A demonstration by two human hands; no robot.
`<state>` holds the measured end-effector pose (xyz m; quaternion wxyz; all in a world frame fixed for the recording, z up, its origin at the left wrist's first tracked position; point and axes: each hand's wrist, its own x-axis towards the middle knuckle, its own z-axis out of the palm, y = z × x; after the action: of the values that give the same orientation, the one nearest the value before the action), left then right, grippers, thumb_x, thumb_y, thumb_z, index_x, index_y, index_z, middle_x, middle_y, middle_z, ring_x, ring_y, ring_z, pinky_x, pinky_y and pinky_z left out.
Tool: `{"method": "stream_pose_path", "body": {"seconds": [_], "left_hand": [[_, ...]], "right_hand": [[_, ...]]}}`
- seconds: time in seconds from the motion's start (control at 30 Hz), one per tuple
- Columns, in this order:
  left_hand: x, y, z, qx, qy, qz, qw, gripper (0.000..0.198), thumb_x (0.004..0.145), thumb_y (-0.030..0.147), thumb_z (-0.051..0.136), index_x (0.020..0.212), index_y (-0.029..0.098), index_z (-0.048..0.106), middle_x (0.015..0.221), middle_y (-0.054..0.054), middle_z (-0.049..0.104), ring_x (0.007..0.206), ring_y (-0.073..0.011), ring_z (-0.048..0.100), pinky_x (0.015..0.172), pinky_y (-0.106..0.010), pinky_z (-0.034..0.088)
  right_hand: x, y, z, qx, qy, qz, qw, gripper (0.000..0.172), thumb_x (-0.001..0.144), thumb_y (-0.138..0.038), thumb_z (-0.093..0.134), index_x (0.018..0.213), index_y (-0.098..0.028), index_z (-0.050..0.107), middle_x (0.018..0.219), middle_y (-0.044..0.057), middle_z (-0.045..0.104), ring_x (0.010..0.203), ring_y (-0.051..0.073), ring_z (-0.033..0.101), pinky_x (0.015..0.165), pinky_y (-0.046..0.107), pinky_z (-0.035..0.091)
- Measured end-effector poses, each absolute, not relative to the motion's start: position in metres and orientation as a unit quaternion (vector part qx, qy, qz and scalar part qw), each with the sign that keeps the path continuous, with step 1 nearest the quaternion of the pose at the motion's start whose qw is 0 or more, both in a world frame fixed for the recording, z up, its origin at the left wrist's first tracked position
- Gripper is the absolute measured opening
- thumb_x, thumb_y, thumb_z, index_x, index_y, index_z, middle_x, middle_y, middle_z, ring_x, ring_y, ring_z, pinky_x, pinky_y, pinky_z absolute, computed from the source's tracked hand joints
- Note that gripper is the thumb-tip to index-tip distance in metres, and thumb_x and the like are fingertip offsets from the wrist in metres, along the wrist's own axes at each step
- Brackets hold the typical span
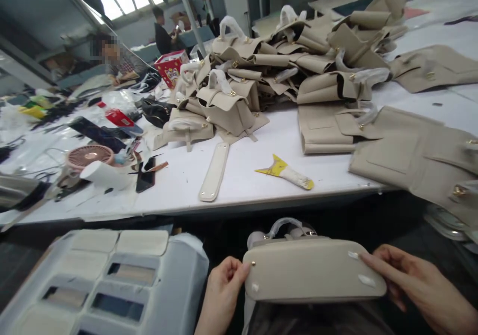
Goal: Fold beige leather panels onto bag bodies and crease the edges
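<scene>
A beige handbag [313,270] is in front of me, its flat oval base turned towards me and its plastic-wrapped handle on the far side. Small white tabs sit at several corners of the base, and a metal stud shows at the left end. My left hand [226,287] pinches the left end, thumb beside the stud. My right hand [414,275] grips the right end, one digit at a white tab and the other fingers curled beneath. On the table edge beyond lie a pale strip with studs [214,173] and a yellow-and-white tool [286,171].
Beige bag pieces [257,61] are heaped across the white table [179,180], with more flat ones [403,146] at right. A pink fan [89,156], a tape roll [106,175] and a phone [145,174] lie left. A plastic-covered crate [179,280] stands by my left hand. Two people sit far back.
</scene>
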<state>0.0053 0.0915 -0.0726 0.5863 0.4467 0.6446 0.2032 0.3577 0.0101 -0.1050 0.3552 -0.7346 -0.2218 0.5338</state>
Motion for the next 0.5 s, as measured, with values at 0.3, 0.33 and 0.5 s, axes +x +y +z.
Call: {"method": "stream_pose_path", "body": {"seconds": [0.3,0.33,0.5], "left_hand": [[0.004,0.0895,-0.0771,0.49,0.638,0.195,0.561,0.048,0.083,0.063,0.056,0.074,0.016,0.054,0.06,0.005,0.039,0.056,-0.0098,0.029,0.051,-0.022,0.024],[0.0047,0.0897,-0.0763,0.493,0.64,0.191,0.557,0.049,0.083,0.064,0.056,0.074,0.016,0.054,0.06,0.005,0.039,0.056,-0.01,0.03,0.052,-0.022,0.025],[0.0073,0.0865,-0.0727,0.515,0.656,0.21,0.51,0.055,0.075,0.072,0.059,0.067,0.018,0.056,0.059,0.002,0.047,0.059,-0.0132,0.04,0.054,-0.022,0.033]], "right_hand": [[0.3589,0.0108,-0.1031,-0.74,-0.248,0.527,0.336,0.058,0.063,-0.076,0.068,0.063,-0.018,0.059,0.056,-0.002,0.045,0.043,0.01,0.04,0.039,0.024,0.034],[0.3589,0.0107,-0.1038,-0.739,-0.256,0.523,0.339,0.058,0.065,-0.075,0.067,0.064,-0.018,0.059,0.057,-0.002,0.045,0.043,0.01,0.041,0.039,0.024,0.035],[0.3513,0.01,-0.0973,-0.737,-0.29,0.496,0.356,0.053,0.075,-0.07,0.063,0.068,-0.019,0.051,0.057,-0.005,0.044,0.04,0.009,0.042,0.036,0.021,0.033]]}}
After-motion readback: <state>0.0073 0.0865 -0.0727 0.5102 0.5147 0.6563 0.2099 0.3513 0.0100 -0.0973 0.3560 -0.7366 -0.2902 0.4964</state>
